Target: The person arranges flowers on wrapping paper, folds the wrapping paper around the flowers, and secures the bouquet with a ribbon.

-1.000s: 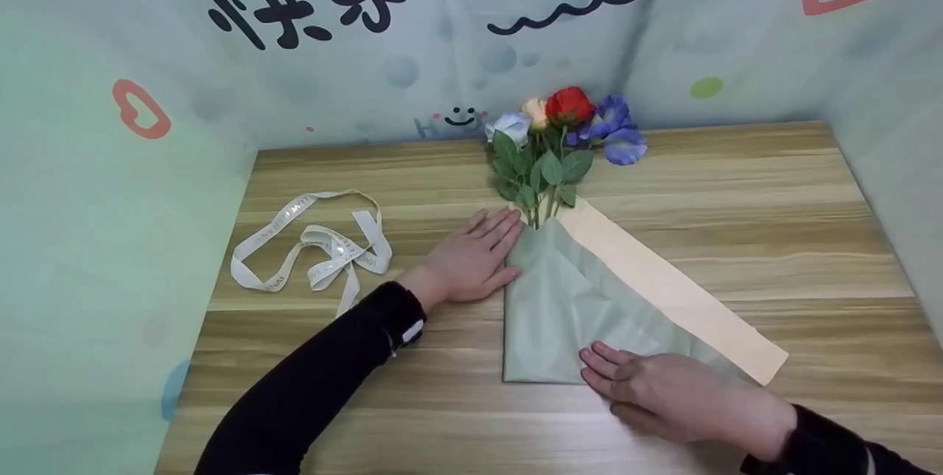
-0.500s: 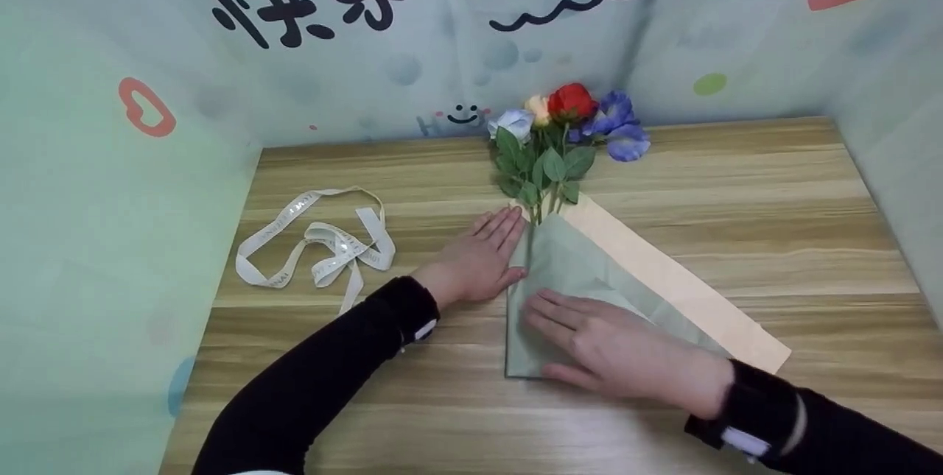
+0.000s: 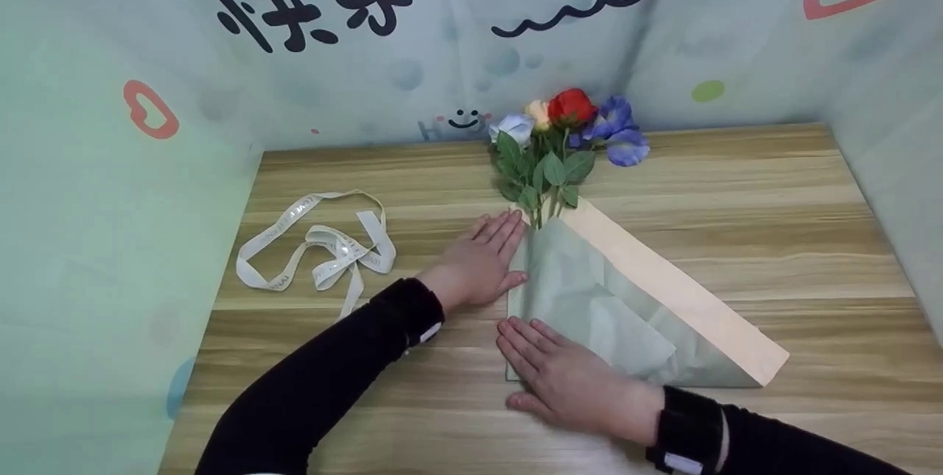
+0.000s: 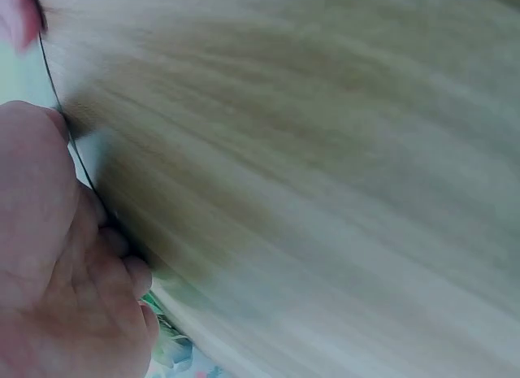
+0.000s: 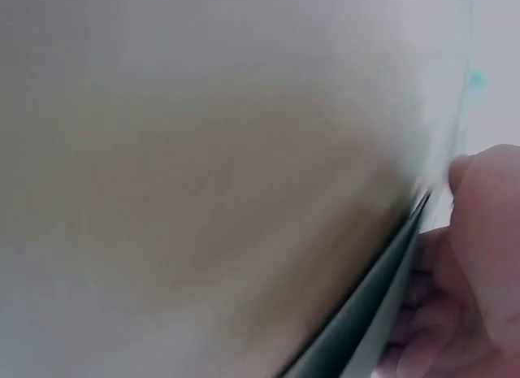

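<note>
Sage-green wrapping paper lies folded over the stems of a small bouquet, with a peach strip along its right edge. The flower heads, one of them a red rose, and green leaves stick out past the top of the paper. My left hand rests flat, fingers straight, on the paper's upper left edge. Lower down, my right hand lies with straight fingers across the paper's lower left part. Each wrist view shows its own hand from the side, low over the table; the right one also shows the folded paper edge.
A white printed ribbon lies loosely looped on the wood-grain table at the left. Behind the table hangs a pale backdrop cloth with black lettering, and the flower heads reach close to it.
My right hand has swept leftward over the green paper, from its lower middle to its lower left edge. The paper's flap now lies folded differently, with new creases. My left hand has stayed put.
</note>
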Tool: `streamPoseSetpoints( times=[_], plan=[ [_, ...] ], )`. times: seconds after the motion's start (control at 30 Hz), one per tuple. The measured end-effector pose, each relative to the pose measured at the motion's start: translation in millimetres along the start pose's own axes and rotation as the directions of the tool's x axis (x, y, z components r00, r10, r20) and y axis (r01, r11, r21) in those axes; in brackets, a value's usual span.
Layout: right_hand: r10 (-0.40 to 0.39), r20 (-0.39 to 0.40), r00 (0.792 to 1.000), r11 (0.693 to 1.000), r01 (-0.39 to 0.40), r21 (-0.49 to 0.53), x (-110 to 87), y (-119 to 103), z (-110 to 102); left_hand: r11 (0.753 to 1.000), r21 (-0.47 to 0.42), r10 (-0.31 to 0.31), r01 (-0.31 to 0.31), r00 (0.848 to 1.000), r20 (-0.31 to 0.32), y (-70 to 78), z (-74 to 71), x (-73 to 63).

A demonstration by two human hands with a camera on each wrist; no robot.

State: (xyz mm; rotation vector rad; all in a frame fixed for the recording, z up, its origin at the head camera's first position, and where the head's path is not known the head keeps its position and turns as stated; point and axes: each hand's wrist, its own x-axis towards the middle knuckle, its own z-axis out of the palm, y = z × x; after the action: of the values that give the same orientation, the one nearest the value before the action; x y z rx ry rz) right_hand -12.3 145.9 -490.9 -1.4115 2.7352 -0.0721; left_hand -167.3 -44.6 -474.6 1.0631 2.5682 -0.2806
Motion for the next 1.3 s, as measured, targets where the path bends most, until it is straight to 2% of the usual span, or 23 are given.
streamPoseSetpoints(
  times=[0.2, 0.33, 0.43, 0.57, 0.67, 0.73, 0.8, 0.9, 1.1, 1.2, 1.3],
  plan=[
    [-0.112, -0.028, 0.993, 0.991, 0.109, -0.076, -23.4, -23.5, 8.1, 0.999, -0.042, 0.0, 0.001, 0.999, 0.035, 1.2, 9.4, -2.9],
    [-0.133, -0.057, 0.989, 0.991, 0.131, -0.039, -30.0, -25.7, 9.2, 0.998, -0.058, 0.005, -0.003, 0.999, 0.036, 1.1, 9.8, -2.8],
    [-0.128, -0.063, 0.99, 0.992, 0.128, 0.009, -28.8, -22.6, 7.2, 0.999, -0.033, -0.006, 0.006, 1.0, 0.007, 4.0, 8.7, -4.3],
    [-0.136, -0.079, 0.987, 0.989, 0.141, 0.053, -26.8, -19.6, 6.7, 1.0, -0.003, -0.011, 0.011, 1.0, 0.009, 19.4, 13.1, -19.1],
    [-0.144, -0.087, 0.986, 0.986, 0.15, 0.068, -26.1, -19.4, 7.1, 1.0, -0.002, -0.004, 0.004, 0.999, 0.047, 33.9, 17.2, -34.8],
    [-0.145, -0.085, 0.986, 0.986, 0.151, 0.068, -26.0, -19.2, 7.0, 1.0, 0.013, -0.009, 0.008, 0.998, 0.06, 38.5, 17.8, -38.6],
    [-0.147, -0.087, 0.985, 0.986, 0.153, 0.064, -25.7, -18.4, 6.4, 0.999, 0.032, -0.025, 0.023, 0.998, 0.052, 37.4, 16.0, -35.5],
    [-0.149, -0.088, 0.985, 0.986, 0.155, 0.061, -24.8, -16.8, 5.4, 0.997, 0.06, -0.053, 0.051, 0.998, 0.032, 26.2, 11.1, -20.9],
    [-0.154, -0.073, 0.985, 0.98, 0.162, 0.113, -24.9, -13.1, 4.5, 0.996, 0.027, -0.09, 0.089, 0.996, 0.025, 0.5, 1.0, 7.5],
    [-0.153, -0.072, 0.986, 0.976, 0.163, 0.147, -26.2, -10.1, 3.2, 0.995, 0.005, -0.098, 0.098, 0.995, 0.008, -5.7, -2.6, 15.2],
    [-0.157, -0.071, 0.985, 0.971, 0.167, 0.174, -28.0, -7.2, 1.6, 0.994, -0.008, -0.108, 0.108, 0.994, -0.013, -4.9, -2.7, 18.3]
  ],
)
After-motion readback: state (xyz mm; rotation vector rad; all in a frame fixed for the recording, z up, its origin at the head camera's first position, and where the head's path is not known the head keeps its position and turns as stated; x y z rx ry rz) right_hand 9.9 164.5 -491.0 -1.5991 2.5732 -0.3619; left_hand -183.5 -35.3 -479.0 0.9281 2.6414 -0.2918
